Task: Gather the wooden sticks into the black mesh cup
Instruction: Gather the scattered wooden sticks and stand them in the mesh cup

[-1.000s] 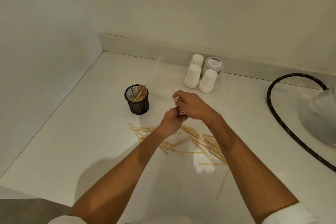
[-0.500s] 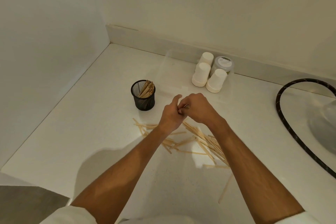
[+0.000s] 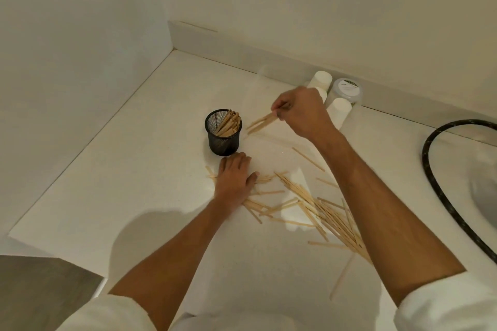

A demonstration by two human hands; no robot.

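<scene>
sticks (image 3: pixel 317 207): light, stiff, thin slivers; pinch a few mid-length
right hand (image 3: pixel 301 113): fingers clamped on small bundle (image 3: pixel 262 123) beside mesh cup (image 3: pixel 223 132)
left hand (image 3: pixel 235 179): flat, fingers straight, resting on worktop (image 3: pixel 129 183) sticks

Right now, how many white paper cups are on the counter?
3 white paper cups, upside down by the back wall: one at the rear, one at front right, and one mostly hidden behind the right hand. More may be hidden.
</scene>
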